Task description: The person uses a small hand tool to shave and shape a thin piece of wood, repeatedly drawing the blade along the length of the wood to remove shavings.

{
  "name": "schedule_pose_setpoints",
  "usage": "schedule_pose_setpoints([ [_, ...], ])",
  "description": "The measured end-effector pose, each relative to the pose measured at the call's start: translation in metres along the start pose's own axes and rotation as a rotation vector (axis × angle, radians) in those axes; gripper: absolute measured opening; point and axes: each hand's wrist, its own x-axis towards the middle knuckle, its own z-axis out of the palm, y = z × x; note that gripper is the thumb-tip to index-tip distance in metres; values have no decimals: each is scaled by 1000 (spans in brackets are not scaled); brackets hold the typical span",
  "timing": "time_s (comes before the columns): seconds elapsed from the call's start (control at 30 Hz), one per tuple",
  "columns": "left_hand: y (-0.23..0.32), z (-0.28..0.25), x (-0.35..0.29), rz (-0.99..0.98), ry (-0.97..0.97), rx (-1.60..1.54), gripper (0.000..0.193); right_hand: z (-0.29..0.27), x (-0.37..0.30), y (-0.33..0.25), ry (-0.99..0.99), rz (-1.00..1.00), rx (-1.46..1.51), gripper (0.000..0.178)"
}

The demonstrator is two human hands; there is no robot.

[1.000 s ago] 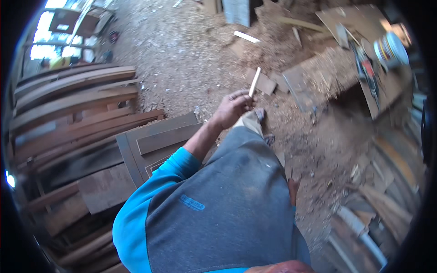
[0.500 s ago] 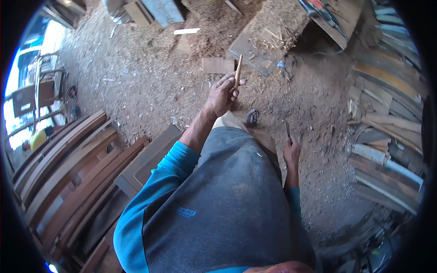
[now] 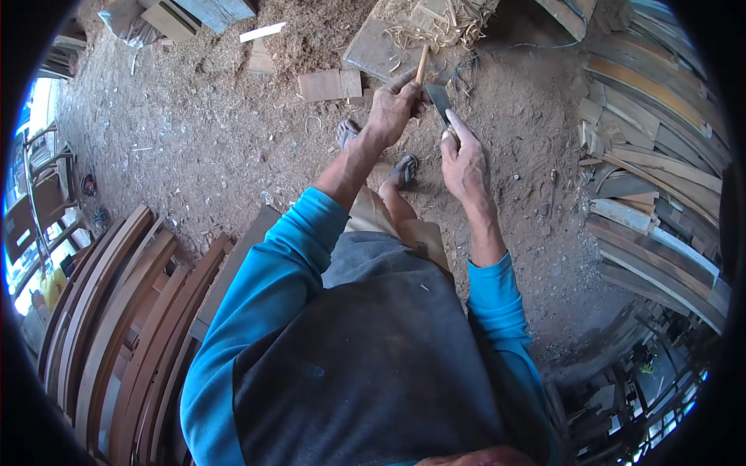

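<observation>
My left hand (image 3: 390,113) is closed around a slim, pale wooden stick (image 3: 423,64), whose tapered end points up and away from me. In my right hand (image 3: 466,165) is a knife (image 3: 437,101) with a broad, flat, dark grey blade, the index finger stretched along its back. Its handle is hidden in the palm. The blade's far end lies just right of the left fingers, close to the stick; whether they touch I cannot tell.
Ahead stands a wooden board (image 3: 371,56) littered with curly shavings (image 3: 447,33). A flat wood piece (image 3: 330,85) lies on the sawdust-covered ground. Long timber planks (image 3: 116,311) are stacked at left, and more boards (image 3: 660,210) pile up at right.
My right hand has risen from low at my right side, bringing the knife up beside the stick. The left hand, still holding the stick, has reached farther forward. The view has shifted.
</observation>
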Motion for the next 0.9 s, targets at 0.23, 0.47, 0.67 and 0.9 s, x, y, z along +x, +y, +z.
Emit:
schedule_pose_setpoints([
  [0.23,-4,11,11,8,7,83,37,11,15,7,29,-13,-5,44],
  [0.47,-11,4,20,-23,-113,-37,38,5,21,3,-22,29,-131,45],
  [0.67,-23,3,25,57,-109,127,39,12,35,11,39,-45,-172,45],
  [0.9,-14,3,22,112,-142,132,34,7,36,1,-29,-13,-145,43],
])
